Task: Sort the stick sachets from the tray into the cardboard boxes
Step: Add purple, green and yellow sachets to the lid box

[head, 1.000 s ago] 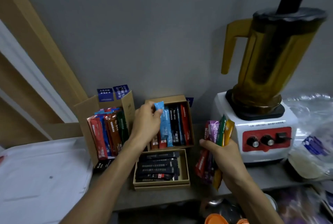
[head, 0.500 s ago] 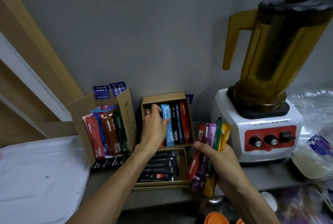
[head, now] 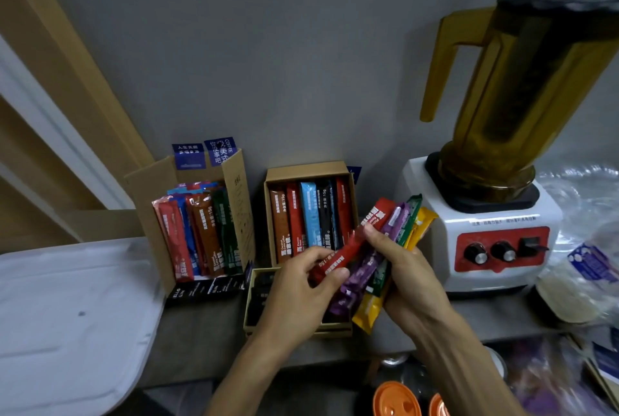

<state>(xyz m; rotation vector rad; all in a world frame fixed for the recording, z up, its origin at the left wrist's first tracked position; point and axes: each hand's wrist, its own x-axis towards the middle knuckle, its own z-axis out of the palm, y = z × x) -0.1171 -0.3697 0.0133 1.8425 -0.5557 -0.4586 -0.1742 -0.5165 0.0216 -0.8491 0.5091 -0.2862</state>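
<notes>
My right hand (head: pixel 403 276) grips a fanned bunch of stick sachets (head: pixel 385 254) in purple, green and yellow, in front of the blender. My left hand (head: pixel 298 295) pinches the lower end of a red sachet (head: pixel 355 241) that lies on top of that bunch. Behind them an upright cardboard box (head: pixel 308 169) holds brown, red, blue and black sachets side by side. A taller open box (head: pixel 239 201) to its left holds red, blue, brown and green sachets. A flat box (head: pixel 249 308) with black sachets lies under my left hand, mostly hidden. The white tray (head: pixel 67 315) sits at the left.
A white blender base with red panel (head: pixel 482 231) and amber jug (head: pixel 522 87) stands right of the boxes. Clear plastic bags (head: pixel 579 248) lie at the far right. Orange lids (head: pixel 395 399) show below the counter edge. A grey wall backs the shelf.
My left hand has left the upright box, where the blue sachet now stands, and moved right to take hold of the red sachet in my right hand's bunch.
</notes>
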